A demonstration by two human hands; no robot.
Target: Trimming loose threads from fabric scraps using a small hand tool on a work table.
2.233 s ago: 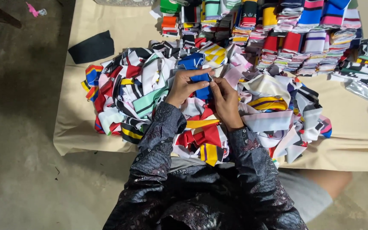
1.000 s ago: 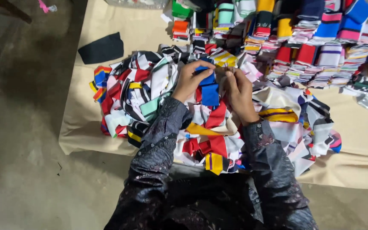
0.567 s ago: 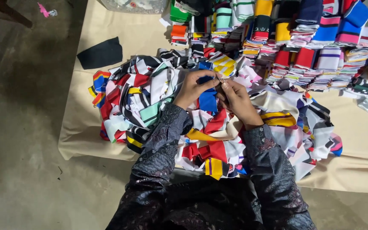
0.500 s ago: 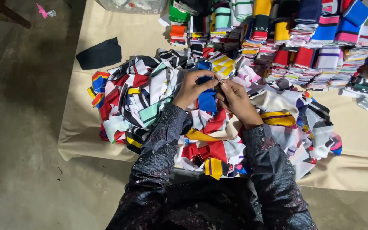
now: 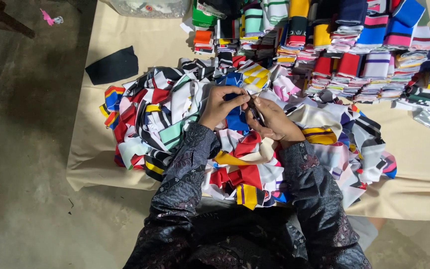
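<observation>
- A wooden leg [image 5: 3, 22] is being cut off at the top left corner; what it belongs to cannot be told.
- A black cloth piece [image 5: 113, 66] is being seen lying flat on the tan sheet [image 5: 140, 37], apart from the heap.
- The loose heap of striped knit pieces [image 5: 160, 114] is being spread across the sheet; single pieces are hard to tell apart.
- The left hand [image 5: 221, 105] is being kept curled, its fingertips pinching the blue knit piece [image 5: 236, 118] from above.
- The blue knit piece is being held over the middle of the heap, between both hands; its top edge is being hidden by fingers.
- The right hand [image 5: 273, 119] is being closed round small dark scissors [image 5: 255, 108], largely hidden in the grip.
- Stacked folded pieces [image 5: 354, 45] are being cut off by the top edge.
</observation>
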